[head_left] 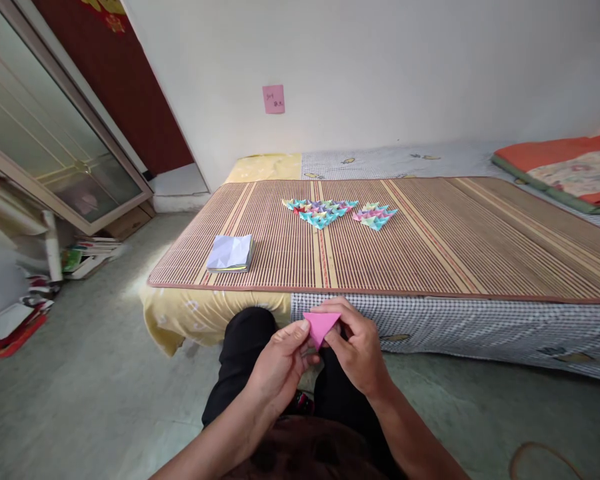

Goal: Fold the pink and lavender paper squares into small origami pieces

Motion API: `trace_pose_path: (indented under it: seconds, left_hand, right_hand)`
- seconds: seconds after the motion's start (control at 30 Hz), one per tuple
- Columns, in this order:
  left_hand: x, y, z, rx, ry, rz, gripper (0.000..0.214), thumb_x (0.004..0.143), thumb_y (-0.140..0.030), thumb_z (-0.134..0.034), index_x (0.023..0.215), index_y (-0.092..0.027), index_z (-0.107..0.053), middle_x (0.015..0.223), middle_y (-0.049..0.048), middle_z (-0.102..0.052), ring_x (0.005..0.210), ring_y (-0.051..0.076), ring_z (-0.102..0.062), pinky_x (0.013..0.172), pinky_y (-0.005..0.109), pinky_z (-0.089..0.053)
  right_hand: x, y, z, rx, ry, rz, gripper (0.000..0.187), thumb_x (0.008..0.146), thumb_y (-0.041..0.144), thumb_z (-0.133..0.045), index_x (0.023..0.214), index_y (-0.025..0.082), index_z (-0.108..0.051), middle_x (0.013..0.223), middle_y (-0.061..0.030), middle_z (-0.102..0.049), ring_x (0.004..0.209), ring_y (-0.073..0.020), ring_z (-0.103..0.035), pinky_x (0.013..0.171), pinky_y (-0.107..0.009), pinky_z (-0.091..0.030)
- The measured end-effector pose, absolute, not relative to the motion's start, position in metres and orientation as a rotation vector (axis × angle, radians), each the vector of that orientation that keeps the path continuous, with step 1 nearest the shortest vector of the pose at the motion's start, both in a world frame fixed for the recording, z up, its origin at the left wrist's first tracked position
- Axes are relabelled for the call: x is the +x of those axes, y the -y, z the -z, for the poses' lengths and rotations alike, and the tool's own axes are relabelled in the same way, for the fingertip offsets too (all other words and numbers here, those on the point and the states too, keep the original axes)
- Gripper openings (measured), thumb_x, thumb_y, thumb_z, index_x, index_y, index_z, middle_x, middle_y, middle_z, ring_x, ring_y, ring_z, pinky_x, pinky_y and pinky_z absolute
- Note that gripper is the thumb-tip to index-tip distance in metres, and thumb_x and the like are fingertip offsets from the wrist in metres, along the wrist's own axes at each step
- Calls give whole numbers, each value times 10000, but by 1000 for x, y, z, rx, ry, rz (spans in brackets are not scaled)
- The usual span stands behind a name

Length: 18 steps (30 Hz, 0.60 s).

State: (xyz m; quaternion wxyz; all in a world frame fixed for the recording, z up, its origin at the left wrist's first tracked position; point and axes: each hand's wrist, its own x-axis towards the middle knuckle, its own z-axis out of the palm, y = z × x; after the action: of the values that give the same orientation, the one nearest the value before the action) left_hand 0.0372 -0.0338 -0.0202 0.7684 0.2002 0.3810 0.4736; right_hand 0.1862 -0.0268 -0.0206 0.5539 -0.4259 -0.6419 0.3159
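A pink sheet of paper (pixel 321 326), folded into a triangle with its point down, is held above my lap. My left hand (pixel 280 363) pinches its left edge with thumb and fingers. My right hand (pixel 357 347) grips its right side, fingers curled over the top edge. On the bamboo mat (pixel 430 240) ahead lie two groups of small folded paper pieces in many colours, a larger group (pixel 320 211) and a smaller group (pixel 375 216). A stack of square paper sheets (pixel 230 253) with a pale lilac top sheet sits near the mat's front left.
The mat covers a low bed with a yellow sheet (pixel 205 317) and a checked sheet (pixel 430 327). A folded orange blanket (pixel 570 170) lies at the far right. A pink note (pixel 273 99) sticks to the wall. Books and clutter (pixel 85 257) lie on the floor at left.
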Motion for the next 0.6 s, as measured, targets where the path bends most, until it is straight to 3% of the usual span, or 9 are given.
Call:
trace_pose_path:
  seconds: [0.33,0.6]
  left_hand:
    - [33,31,14,490,-895,-1073,415,609,-403,-993,851,-123,-806,791,59,-762,746,146,-683,708,232,-560]
    - [34,36,12,394,-786,-955,336,688,-388,-946,777,-119,-767,723,67,-742,660,168,-672,681,291,-566]
  right_hand:
    - [185,30,22,-973,1589,-669,257,938,96,-588,1016,258,-772,975,-46,-705,934,-218,-689,781,-319,-554]
    - [179,28,41,-944,1788,-169,388,906,-32,-485,1088,229,-707,915,-58,-628,862,-220,-629,762,-350,-538]
